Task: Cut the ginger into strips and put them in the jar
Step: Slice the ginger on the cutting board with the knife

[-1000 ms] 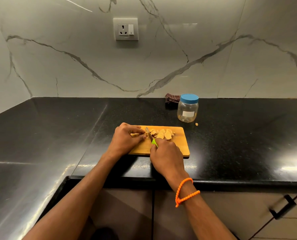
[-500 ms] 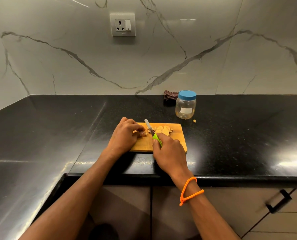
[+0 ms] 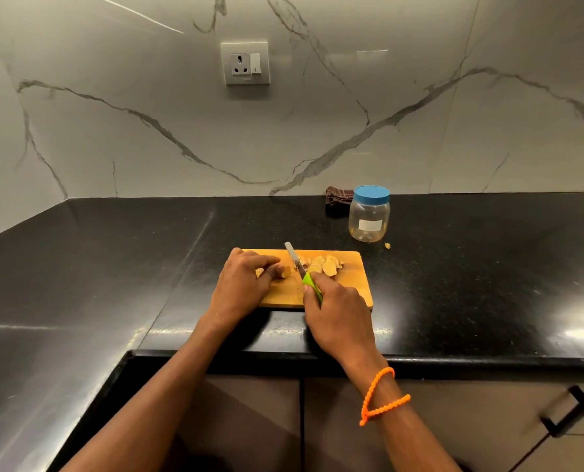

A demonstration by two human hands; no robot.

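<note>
A wooden cutting board lies on the black counter. My left hand presses a piece of ginger onto the board, mostly hiding it under the fingers. My right hand grips a green-handled knife, its blade angled up just right of the held ginger. Several cut ginger slices lie on the board to the right of the blade. A clear plastic jar with a blue lid screwed on stands behind the board's right end.
A small ginger scrap lies on the counter beside the jar. A dark folded cloth sits against the marble wall left of the jar. A wall socket is above. Cabinet handle shows below the counter edge.
The knife blade has lifted and tilted up from the ginger. My left hand stays on the ginger piece. The view shifted slightly.
</note>
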